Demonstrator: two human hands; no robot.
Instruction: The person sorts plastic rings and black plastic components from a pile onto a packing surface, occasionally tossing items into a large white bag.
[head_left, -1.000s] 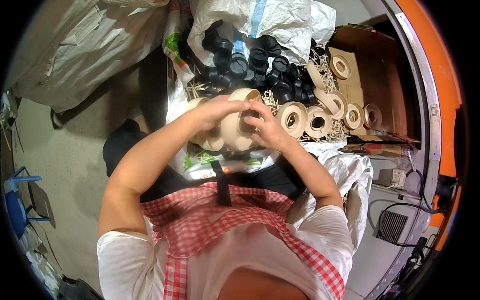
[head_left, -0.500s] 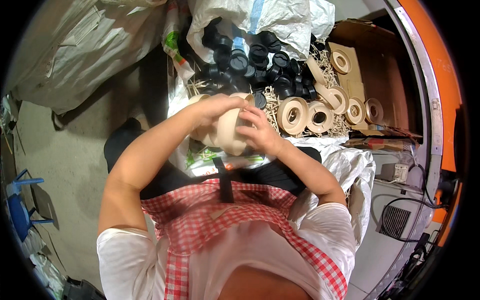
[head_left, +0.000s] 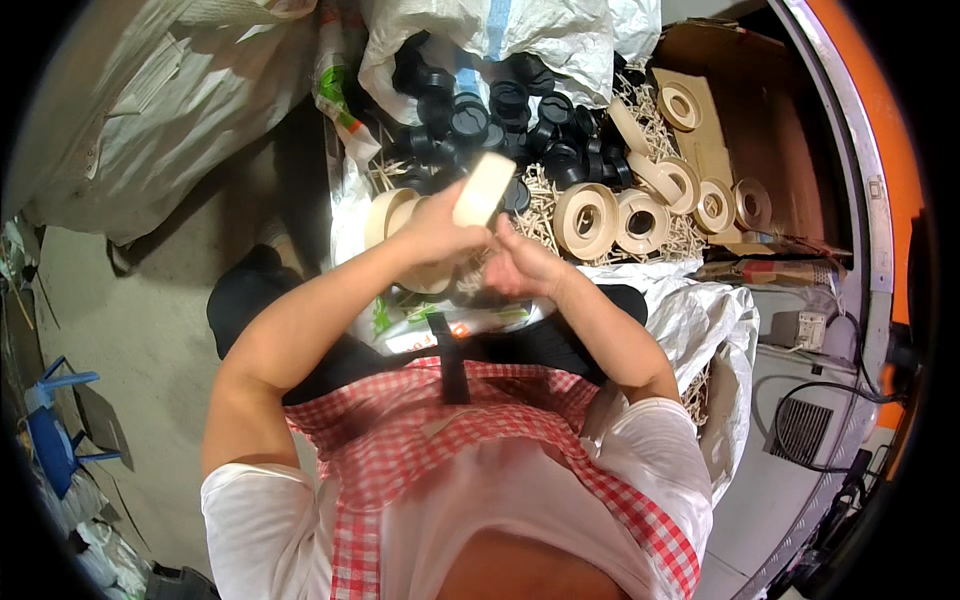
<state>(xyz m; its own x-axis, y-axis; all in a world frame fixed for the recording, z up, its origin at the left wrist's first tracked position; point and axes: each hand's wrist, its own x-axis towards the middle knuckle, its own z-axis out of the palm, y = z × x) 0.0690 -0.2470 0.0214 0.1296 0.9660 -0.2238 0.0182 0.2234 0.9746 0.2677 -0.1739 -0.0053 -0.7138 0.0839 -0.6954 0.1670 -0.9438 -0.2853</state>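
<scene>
My left hand [head_left: 437, 228] grips a beige plastic ring [head_left: 487, 188], tilted up on edge over the pile. Close beside it on the right, my right hand [head_left: 525, 265] has its thumb and fingers apart with nothing visible in them, though motion blurs the fingertips. More beige rings [head_left: 382, 214] lie just left of and under my left hand, partly hidden by it. Beyond my hands is a heap of black round caps [head_left: 470, 120]. Several beige rings [head_left: 585, 222] rest to the right on small pale sticks [head_left: 540, 205].
An open cardboard box [head_left: 770, 140] stands at the far right, with rings at its near side. White woven sacks [head_left: 560, 30] lie behind the caps and at the left. A grey metal cabinet with a cable [head_left: 830, 390] is on the right. A blue stool [head_left: 55, 440] stands on the left floor.
Both hands were together on a large beige ring. Now my left hand holds a ring raised farther forward, and my right hand has come off it.
</scene>
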